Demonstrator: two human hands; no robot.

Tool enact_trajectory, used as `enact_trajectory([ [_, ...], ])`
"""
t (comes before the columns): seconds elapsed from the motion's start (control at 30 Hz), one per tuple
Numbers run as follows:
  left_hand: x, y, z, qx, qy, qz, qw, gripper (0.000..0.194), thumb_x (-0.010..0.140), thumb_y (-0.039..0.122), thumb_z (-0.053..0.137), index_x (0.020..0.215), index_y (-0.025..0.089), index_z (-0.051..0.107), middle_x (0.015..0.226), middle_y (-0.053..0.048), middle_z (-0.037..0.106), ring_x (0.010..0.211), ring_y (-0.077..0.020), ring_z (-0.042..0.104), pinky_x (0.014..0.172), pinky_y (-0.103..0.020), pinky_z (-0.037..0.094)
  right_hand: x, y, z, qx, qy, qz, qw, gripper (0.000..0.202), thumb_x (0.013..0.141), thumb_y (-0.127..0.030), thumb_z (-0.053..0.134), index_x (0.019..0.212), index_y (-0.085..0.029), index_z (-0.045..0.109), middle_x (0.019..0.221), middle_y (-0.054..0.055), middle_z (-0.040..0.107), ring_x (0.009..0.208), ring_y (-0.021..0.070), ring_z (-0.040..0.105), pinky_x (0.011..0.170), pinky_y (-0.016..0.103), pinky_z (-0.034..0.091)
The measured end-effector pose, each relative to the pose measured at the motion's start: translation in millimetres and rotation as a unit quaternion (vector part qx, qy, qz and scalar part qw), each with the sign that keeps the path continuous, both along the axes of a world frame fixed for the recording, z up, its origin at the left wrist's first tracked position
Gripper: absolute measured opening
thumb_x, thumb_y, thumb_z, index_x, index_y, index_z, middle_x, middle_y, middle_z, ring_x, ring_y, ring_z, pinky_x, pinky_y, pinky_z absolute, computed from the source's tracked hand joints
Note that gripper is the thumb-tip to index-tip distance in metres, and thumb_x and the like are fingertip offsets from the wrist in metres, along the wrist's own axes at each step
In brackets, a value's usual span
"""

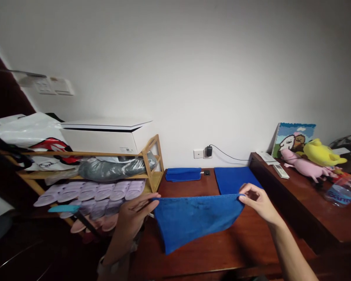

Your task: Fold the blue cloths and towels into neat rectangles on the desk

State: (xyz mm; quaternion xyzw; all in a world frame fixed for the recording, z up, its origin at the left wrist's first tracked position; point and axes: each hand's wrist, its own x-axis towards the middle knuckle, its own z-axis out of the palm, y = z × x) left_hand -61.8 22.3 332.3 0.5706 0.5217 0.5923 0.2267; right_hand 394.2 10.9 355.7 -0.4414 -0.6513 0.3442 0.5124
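Brown table, pale wall beyond: over the near part, left hand and right hand pinch upper corners of a blue cloth, seemingly to pull its edge taut.

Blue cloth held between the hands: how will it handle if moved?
The blue cloth is probably floppy: it hangs slack below a nearly straight top edge. It seems light, as the left hand and right hand merely pinch its upper corners.

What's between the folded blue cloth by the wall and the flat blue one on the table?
In the head view, a small dark square thing and a short white strip show there, against the brown table; too small to name.
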Motion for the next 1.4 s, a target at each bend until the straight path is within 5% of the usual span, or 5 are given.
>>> enact_trajectory([
  [0.4,45.3,139.4,-76.8,-0.022,0.077,-0.022,0.997,0.047,0.093,0.050,0.066,0.119,0.013,0.080,0.132,-0.018,0.081,0.131,-0.0319,0.072,0.120,-0.054,0.053,-52.2,157.2,-91.6,-0.035,-0.118,-0.164,0.979,0.055,0.097,-0.063,0.059,0.119,-0.015,0.076,0.112,0.016,0.078,0.107,0.0293,0.072,0.101,0.047,0.058],
  [0.73,77.0,25.8,-256.5,-0.039,0.442,-0.081,0.893,0.053,0.105,0.047,0.051,0.153,0.031,0.065,0.166,-0.008,0.059,0.154,-0.0333,0.054,0.128,-0.056,0.048,-151.6,18.6,-293.9,-0.131,-0.410,-0.187,0.883,0.068,0.107,-0.047,0.041,0.167,-0.017,0.049,0.176,0.015,0.042,0.165,0.0413,0.032,0.134,0.063,0.029],
  [0.87,68.0,17.5,-263.5,-0.078,0.477,-0.062,0.873,0.057,0.106,0.044,0.047,0.162,0.036,0.054,0.171,-0.006,0.051,0.158,-0.0339,0.048,0.130,-0.057,0.043,-149.8,-1.5,-313.2,-0.112,-0.431,-0.168,0.879,0.071,0.109,-0.052,0.039,0.173,-0.023,0.038,0.179,0.008,0.033,0.168,0.0384,0.026,0.136,0.064,0.024],
  [1.2,78.6,-48.8,-297.2,-0.119,0.482,-0.019,0.868,0.055,0.096,0.059,0.054,0.146,0.045,0.071,0.149,-0.007,0.074,0.142,-0.0444,0.064,0.123,-0.069,0.049,-83.5,32.0,-254.2,-0.036,-0.467,0.057,0.882,0.071,0.106,-0.056,0.048,0.172,-0.031,0.038,0.180,0.003,0.031,0.168,0.0298,0.027,0.139,0.054,0.020],
  [1.4,100.5,12.0,-247.5,0.012,0.491,-0.069,0.868,0.048,0.107,0.039,0.044,0.145,0.032,0.072,0.154,-0.009,0.070,0.144,-0.0326,0.064,0.124,-0.057,0.051,-110.6,19.0,-292.9,-0.109,-0.455,-0.186,0.864,0.066,0.110,-0.043,0.035,0.172,-0.021,0.041,0.177,0.011,0.038,0.166,0.0356,0.031,0.135,0.063,0.025],
])
